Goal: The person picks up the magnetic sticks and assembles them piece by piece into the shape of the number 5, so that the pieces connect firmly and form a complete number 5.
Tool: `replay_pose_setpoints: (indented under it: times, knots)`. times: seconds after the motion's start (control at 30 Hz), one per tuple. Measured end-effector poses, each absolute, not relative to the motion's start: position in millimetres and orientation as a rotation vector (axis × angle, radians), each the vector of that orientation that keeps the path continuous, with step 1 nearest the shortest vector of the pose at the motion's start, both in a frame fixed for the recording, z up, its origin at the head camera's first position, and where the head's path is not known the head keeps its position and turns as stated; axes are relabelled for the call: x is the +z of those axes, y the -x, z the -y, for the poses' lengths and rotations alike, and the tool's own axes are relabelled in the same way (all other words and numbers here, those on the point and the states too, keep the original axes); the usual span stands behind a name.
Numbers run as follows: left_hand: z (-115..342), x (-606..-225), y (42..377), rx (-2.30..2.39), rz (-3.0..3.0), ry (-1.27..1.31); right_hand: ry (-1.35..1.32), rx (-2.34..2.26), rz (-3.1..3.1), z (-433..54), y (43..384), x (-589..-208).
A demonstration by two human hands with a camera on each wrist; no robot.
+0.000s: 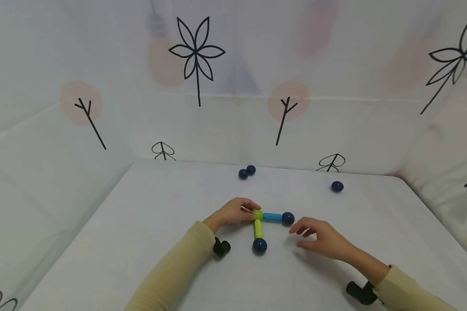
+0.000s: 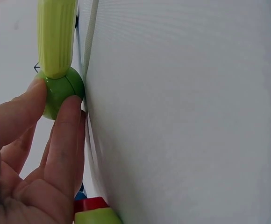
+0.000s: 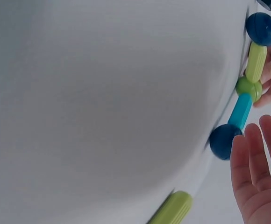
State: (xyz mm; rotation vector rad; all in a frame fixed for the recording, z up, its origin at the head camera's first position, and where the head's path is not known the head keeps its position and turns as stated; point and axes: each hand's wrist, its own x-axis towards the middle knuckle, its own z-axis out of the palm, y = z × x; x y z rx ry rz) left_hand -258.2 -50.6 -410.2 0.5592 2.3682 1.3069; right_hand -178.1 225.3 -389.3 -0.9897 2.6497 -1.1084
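Note:
On the white table lies an L of joined pieces: a green ball (image 1: 257, 214) at the corner, a blue rod (image 1: 273, 217) ending in a dark blue ball (image 1: 288, 218), and a yellow-green rod (image 1: 258, 229) ending in another dark blue ball (image 1: 260, 245). My left hand (image 1: 238, 211) pinches the green ball between thumb and fingers, clearest in the left wrist view. Just right of the blue rod's end ball, my right hand (image 1: 322, 238) hovers with loosely bent fingers and holds nothing.
Two dark blue balls (image 1: 247, 172) sit side by side at the table's back, and a single dark blue ball (image 1: 337, 186) lies back right. A green rod (image 3: 172, 209) shows low in the right wrist view; a red piece (image 2: 91, 204) low in the left one. Patterned cloth surrounds the table.

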Motion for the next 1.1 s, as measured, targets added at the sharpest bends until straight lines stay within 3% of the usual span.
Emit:
replay_pose_setpoints:
  times: [1.1]
  knots:
    - [50, -411, 259, 1.287, -2.385, -0.565, 0.772, -0.958, -2.989, -271, 175, -390]
